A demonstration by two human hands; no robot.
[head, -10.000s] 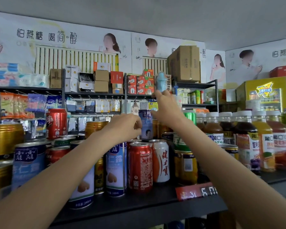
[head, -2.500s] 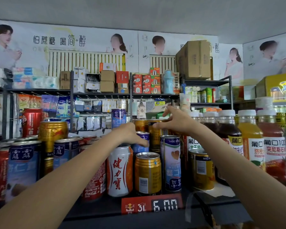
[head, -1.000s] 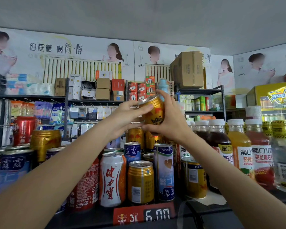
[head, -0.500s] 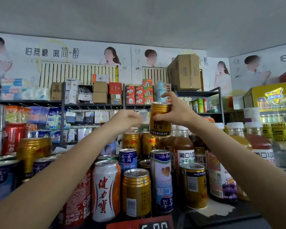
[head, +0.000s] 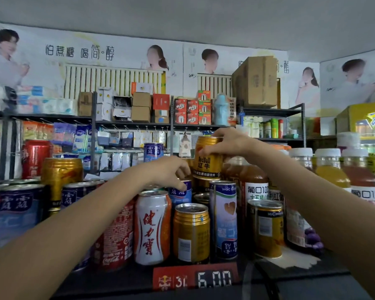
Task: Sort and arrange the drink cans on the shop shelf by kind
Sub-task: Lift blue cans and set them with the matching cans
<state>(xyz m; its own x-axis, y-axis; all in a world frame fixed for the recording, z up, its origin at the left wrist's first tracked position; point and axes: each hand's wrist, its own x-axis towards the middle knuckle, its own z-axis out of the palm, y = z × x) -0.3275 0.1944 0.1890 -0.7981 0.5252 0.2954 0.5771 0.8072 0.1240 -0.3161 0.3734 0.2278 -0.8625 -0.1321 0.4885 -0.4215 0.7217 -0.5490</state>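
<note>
My right hand (head: 228, 144) grips a gold Red Bull can (head: 207, 162) by its rim, held upright just over other gold cans (head: 201, 184) at the back of the shelf. My left hand (head: 168, 171) is lower and to the left, its fingers curled down over the top of a blue can (head: 181, 193). In the front row stand a white and orange can (head: 153, 226), a gold can (head: 192, 232), a tall blue and white can (head: 224, 219) that is upside down, and another gold can (head: 266, 228). A red cola can (head: 115, 234) is partly hidden by my left forearm.
Blue cans (head: 17, 213), a gold can (head: 61, 176) and a red can (head: 36, 156) crowd the left side. Juice bottles (head: 331, 169) fill the right. A red price tag (head: 195, 278) hangs on the black shelf edge (head: 312, 276). Stocked racks stand behind.
My right hand has brought the gold can down toward the stacked gold cans. My left hand, a fist in the air before, has dropped onto the blue can.
</note>
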